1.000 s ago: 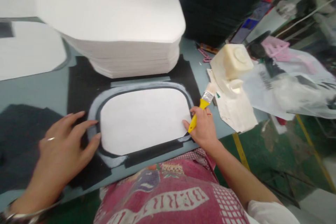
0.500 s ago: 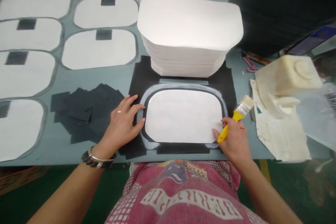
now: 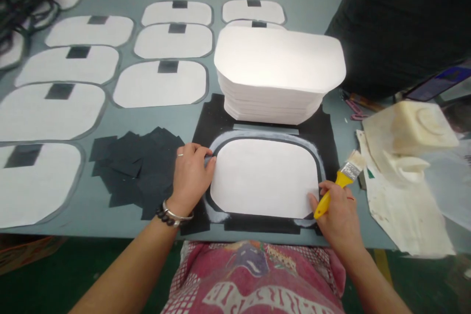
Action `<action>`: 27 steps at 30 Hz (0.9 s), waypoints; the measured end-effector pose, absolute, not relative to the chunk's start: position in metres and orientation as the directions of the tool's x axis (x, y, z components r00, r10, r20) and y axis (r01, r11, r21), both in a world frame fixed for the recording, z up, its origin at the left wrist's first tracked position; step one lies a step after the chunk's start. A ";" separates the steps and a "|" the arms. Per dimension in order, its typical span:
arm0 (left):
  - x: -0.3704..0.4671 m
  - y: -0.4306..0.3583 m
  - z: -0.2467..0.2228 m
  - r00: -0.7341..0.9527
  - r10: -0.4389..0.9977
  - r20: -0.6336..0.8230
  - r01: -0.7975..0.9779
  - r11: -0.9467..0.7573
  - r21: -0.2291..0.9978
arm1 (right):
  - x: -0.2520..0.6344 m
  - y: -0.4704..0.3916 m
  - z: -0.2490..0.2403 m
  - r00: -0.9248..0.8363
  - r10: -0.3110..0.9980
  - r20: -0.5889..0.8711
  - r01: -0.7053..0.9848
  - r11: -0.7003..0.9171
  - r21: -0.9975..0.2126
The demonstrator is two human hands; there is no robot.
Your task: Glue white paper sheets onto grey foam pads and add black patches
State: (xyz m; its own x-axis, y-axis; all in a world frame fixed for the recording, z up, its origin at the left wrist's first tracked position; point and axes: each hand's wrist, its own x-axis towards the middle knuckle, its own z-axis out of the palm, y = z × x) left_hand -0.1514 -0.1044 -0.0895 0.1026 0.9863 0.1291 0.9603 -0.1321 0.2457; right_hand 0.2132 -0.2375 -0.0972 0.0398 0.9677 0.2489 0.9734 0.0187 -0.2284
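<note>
Near the front edge of the desk (image 3: 172, 120), before a tall white stack (image 3: 279, 68), a white panel (image 3: 265, 179) lies on a black sheet (image 3: 210, 113), the left hand (image 3: 193, 171) loosely curved and empty at its left edge, the right hand (image 3: 337, 211) curled around a yellow brush (image 3: 343, 179), thumb at the right edge.

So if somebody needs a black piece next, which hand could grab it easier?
Probably the left hand: it's just beside the pile of black pieces and has no tool. The right hand is farther away, holding the yellow brush.
</note>
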 end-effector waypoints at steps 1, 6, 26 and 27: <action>-0.147 -0.102 -0.088 0.089 0.991 0.097 0.968 -0.109 0.228 | 0.213 -0.237 -0.098 0.033 0.968 0.248 0.978 0.021 -0.209; -0.139 -0.095 -0.082 0.022 0.999 -0.043 0.984 -0.014 0.177 | 0.213 -0.239 -0.106 0.033 0.968 0.249 0.982 0.015 -0.187; -0.158 -0.090 -0.091 0.090 0.992 -0.088 0.980 -0.072 0.187 | 0.199 -0.231 -0.097 0.091 0.983 0.162 0.980 -0.060 -0.189; -0.159 -0.088 -0.091 0.098 0.991 -0.094 0.979 -0.080 0.187 | 0.198 -0.231 -0.096 0.100 0.982 0.158 0.980 -0.069 -0.188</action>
